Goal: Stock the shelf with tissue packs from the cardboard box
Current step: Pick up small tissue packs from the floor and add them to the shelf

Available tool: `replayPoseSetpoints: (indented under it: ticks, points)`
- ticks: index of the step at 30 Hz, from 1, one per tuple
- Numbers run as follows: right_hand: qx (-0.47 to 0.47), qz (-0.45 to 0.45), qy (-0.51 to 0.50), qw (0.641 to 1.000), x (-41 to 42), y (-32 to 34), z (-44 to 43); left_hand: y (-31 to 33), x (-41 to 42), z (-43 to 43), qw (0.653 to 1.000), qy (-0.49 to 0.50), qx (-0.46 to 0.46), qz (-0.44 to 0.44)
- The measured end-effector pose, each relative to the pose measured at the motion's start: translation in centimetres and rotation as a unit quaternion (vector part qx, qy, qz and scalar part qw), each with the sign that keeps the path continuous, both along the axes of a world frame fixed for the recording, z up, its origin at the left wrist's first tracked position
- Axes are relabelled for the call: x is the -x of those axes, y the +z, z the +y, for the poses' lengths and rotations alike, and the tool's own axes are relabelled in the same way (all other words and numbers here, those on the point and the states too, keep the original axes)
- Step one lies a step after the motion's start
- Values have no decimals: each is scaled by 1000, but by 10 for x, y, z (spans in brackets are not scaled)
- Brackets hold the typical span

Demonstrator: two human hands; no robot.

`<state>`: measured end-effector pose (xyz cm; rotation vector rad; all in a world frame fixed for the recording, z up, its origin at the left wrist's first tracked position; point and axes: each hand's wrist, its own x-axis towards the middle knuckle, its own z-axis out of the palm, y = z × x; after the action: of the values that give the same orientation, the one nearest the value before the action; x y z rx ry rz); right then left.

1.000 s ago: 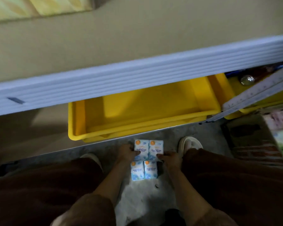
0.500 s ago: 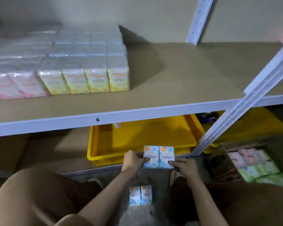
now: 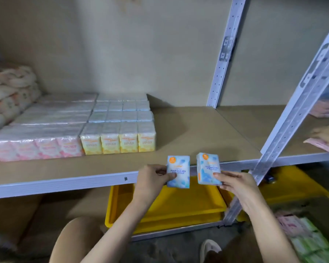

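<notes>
My left hand (image 3: 152,178) holds one blue tissue pack (image 3: 179,172) upright, just in front of the shelf's front edge. My right hand (image 3: 235,184) holds a second blue tissue pack (image 3: 207,168) beside it, a small gap between the two. The brown shelf board (image 3: 194,133) lies behind them. On its left stand rows of yellow tissue packs (image 3: 118,144) and pink tissue packs (image 3: 38,149). The cardboard box (image 3: 310,236) with pink and green packs sits at the lower right on the floor.
A white upright post (image 3: 285,130) slants down right of my right hand. Yellow plastic trays (image 3: 179,207) sit on the level below. Another person's hand (image 3: 327,137) holds a pink pack on the shelf at the far right. Folded bedding (image 3: 10,92) lies at the far left.
Both hands rose from the floor to the shelf's front edge. The two blue packs, held together before, are now apart, one in each hand. My view tilted up.
</notes>
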<state>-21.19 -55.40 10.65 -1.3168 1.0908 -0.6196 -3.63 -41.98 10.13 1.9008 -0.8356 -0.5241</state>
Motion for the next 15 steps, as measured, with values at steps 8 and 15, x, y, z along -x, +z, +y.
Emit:
replayPoseSetpoints:
  ticks: [8, 15]
  points:
    - [80, 56, -10, 995, -63, 14, -40, 40, -23, -41, 997, 45, -34, -51]
    - [168, 182, 42, 968, -82, 15, -46, 35, -28, -65, 976, 35, -164, -138]
